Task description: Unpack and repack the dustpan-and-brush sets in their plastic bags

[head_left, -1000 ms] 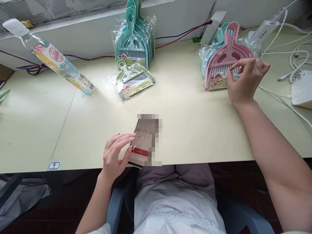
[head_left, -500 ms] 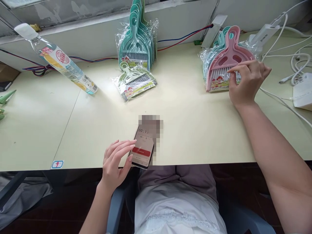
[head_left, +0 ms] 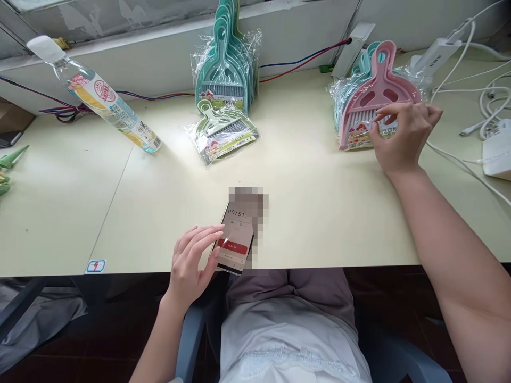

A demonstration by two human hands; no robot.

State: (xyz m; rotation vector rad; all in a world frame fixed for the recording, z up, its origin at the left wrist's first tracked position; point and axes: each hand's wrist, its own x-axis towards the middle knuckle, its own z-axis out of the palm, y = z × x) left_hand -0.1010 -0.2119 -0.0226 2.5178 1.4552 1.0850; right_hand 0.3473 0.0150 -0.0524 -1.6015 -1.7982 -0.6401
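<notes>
My left hand (head_left: 195,260) rests at the left edge of a phone (head_left: 235,242), its fingers apart over the screen, which shows a timer and a red button. The phone lies at the table's front edge. At the right, my right hand (head_left: 405,133) is at the front of a wrapped pink dustpan and brush set (head_left: 381,96), thumb and forefinger closed in a pinch at its clear wrapper. Teal sets stand behind the pink one. A stack of wrapped teal sets (head_left: 223,74) stands at the back centre, with a small green set (head_left: 227,130) lying before it.
A clear bottle with a white cap (head_left: 99,96) leans at the back left. White cables and a white adapter (head_left: 497,151) lie at the right. A numbered label (head_left: 96,266) marks the table's front edge. Red and blue wires run along the wall.
The thumb and forefinger of my right hand have shifted slightly at the pink set's wrapper. The timer digits differ. The whole view has moved a little; my left hand stays by the phone.
</notes>
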